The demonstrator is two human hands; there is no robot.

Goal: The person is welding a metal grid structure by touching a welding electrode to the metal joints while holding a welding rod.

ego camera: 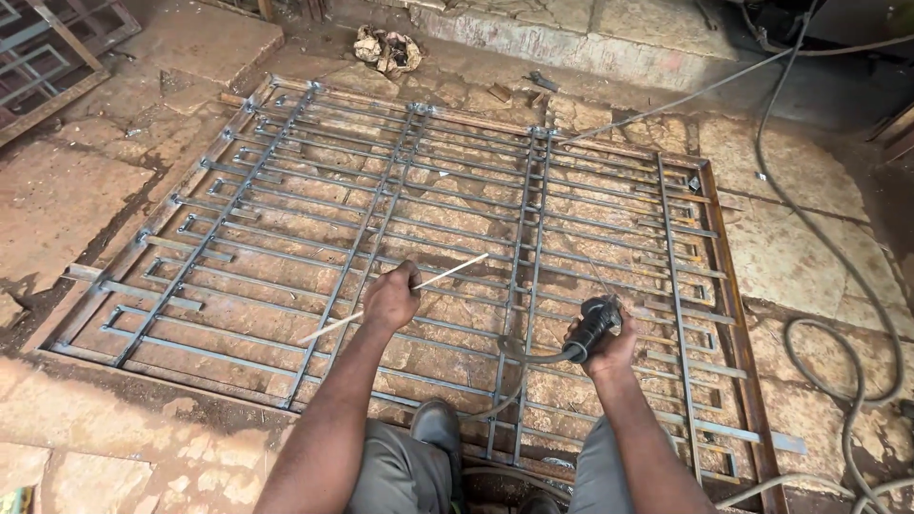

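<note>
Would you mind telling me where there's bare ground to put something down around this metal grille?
Bare stone slabs lie left of the grille, and more bare slabs on its right, up to the cables. The grille fills the middle, under the left hand holding a rod and the right hand holding a black grip.

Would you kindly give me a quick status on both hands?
Left hand shut on thin rod. Right hand shut on black electrode holder. Both above metal grille; cable trails.
</note>
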